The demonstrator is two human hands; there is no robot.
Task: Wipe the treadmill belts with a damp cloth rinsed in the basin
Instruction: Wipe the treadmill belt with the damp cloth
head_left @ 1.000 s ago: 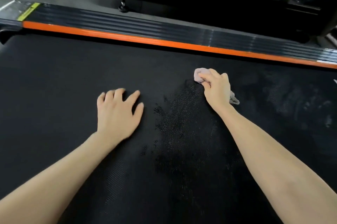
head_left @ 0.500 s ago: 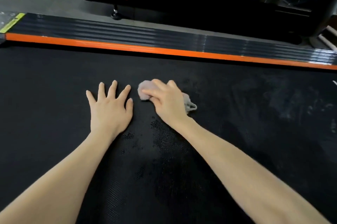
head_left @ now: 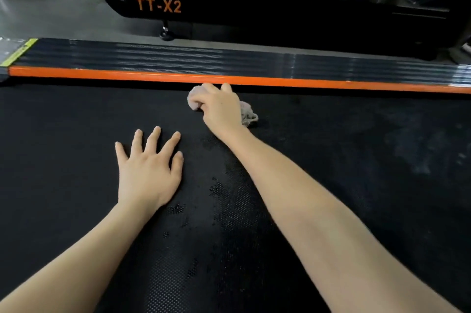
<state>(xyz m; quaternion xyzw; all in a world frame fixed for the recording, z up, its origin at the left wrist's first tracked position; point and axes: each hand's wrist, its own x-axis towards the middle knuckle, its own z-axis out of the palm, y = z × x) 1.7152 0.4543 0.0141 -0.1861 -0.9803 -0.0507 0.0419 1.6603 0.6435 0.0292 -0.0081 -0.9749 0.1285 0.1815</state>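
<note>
Black textured treadmill belt (head_left: 63,159) fills the head view, bordered at its far edge by an orange strip (head_left: 254,80) and a ribbed black side rail (head_left: 229,60). Beyond, on a grey floor (head_left: 51,6), stands a second black treadmill marked "TT-X2" (head_left: 254,1). Left hand (head_left: 149,167) lies flat on the belt, palm down, fingers spread wide and holding nothing. Right hand (head_left: 220,108) grips a crumpled pale pink-grey cloth (head_left: 247,114) and presses it to the belt just beside the orange strip. Glistening wet patches (head_left: 229,198) lie on the belt between the two forearms.
</note>
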